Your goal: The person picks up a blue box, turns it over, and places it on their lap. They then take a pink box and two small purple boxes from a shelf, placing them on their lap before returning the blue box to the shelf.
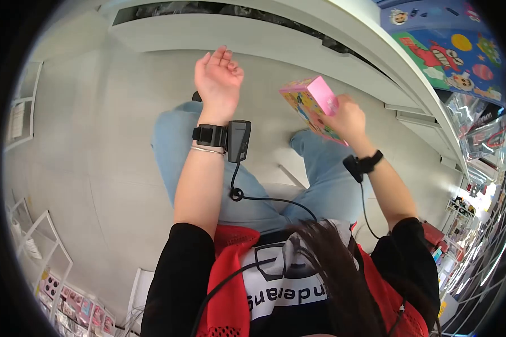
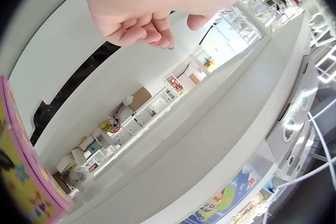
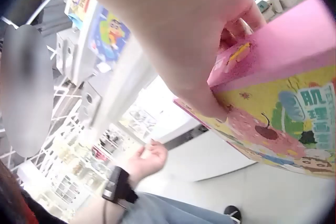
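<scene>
Pink-topped carton [image 1: 312,106] up in the air, out over the floor [image 1: 95,146] in front of the jeans, gripped by the right hand [image 1: 348,119] with fingers wrapped round its far side. It looks like light, stiff cardboard, glossy and probably a bit slick, so the flat sides beat the corners for a hold. Left hand [image 1: 218,78] floats nearby, fingers loosely curled, holding nothing. The carton's contents are hidden; the print is too small to read and its far faces are cut off.

The person wears black short sleeves [image 1: 177,269], a red mesh vest [image 1: 230,292], light blue jeans [image 1: 174,140] and black wrist-strapped cameras [image 1: 237,140].
</scene>
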Tool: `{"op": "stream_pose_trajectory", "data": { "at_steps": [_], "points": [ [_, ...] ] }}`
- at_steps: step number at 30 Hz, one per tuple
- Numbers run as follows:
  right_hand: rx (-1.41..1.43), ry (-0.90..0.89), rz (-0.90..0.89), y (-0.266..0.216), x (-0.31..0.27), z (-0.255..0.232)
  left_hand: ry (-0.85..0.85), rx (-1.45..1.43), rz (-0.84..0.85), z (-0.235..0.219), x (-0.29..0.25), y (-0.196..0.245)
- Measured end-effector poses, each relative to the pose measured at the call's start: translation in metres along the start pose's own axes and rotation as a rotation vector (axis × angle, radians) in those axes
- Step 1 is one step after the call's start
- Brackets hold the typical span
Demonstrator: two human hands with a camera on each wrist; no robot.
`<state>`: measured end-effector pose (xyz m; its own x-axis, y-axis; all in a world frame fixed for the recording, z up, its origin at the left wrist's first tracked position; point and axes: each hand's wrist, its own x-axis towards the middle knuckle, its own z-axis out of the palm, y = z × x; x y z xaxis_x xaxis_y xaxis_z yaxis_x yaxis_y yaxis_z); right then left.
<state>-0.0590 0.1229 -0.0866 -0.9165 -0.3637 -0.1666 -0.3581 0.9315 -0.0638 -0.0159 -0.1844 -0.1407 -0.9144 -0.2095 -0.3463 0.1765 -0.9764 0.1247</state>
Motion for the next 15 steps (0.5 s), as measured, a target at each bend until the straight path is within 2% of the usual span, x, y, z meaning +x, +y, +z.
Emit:
{"op": "stream_pose_trajectory", "data": {
  "at_steps": [2,6,8,10,15],
  "points": [
    [-0.034,-0.065,0.042,-0.009,0.018,0.050,0.036,0.012,0.003,-0.002,0.000,0.001],
    [0.039,-0.193,0.091,-0.016,0.037,0.118,0.036,0.019,0.008,-0.002,0.002,0.002],
    [0.015,-0.315,0.119,-0.018,0.039,0.151,0.045,0.018,0.011,-0.001,0.001,0.005],
    [-0.019,-0.332,0.105,-0.017,0.037,0.190,0.053,0.016,0.017,0.000,0.000,0.006],
    [-0.087,-0.430,0.093,-0.027,0.031,0.247,0.062,0.039,0.046,0.001,-0.003,0.010]
  ]
}}
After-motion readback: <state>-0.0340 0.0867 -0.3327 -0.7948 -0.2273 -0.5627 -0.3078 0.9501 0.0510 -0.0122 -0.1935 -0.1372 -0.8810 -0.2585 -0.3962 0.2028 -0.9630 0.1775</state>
